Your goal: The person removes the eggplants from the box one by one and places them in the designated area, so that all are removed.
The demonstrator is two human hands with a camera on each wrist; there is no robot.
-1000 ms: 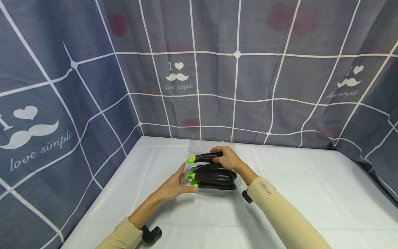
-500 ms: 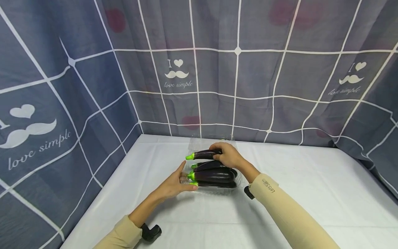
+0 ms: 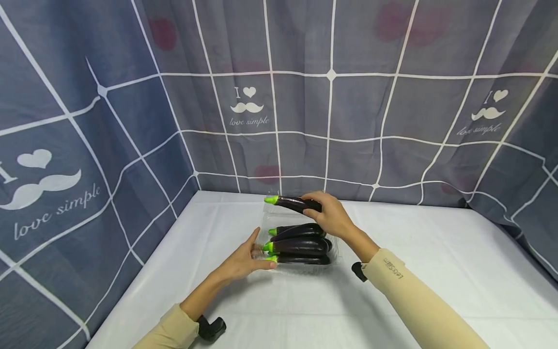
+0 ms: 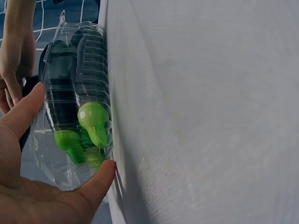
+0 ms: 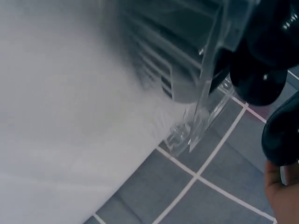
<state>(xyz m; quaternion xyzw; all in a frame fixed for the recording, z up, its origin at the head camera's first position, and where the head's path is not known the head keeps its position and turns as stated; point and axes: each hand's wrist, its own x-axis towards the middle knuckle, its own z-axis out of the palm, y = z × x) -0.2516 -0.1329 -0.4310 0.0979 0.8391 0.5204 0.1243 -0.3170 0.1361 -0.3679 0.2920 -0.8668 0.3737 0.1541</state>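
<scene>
One eggplant [image 3: 292,203], gripped by right hand [image 3: 333,213]: long axis crosswise, green end leftward, beyond the other eggplants [image 3: 301,245]. Left hand [image 3: 244,259]: spread, grasping nothing, at clear container's [image 4: 46,159] left end.

Head view: bright, soft shadows [image 3: 357,303] | right wrist view: dim (container [image 5: 154,51] blurred)

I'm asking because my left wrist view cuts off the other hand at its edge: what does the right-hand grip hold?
Observer: The right-hand grip holds an eggplant, apart from those in the container.

Operator: Which way does the held one's green stem end point?

Observer: Toward the left side of the head view.

Operator: And where is the lid?

Observer: The clear lid is open, at the container's far side in the head view.
</scene>
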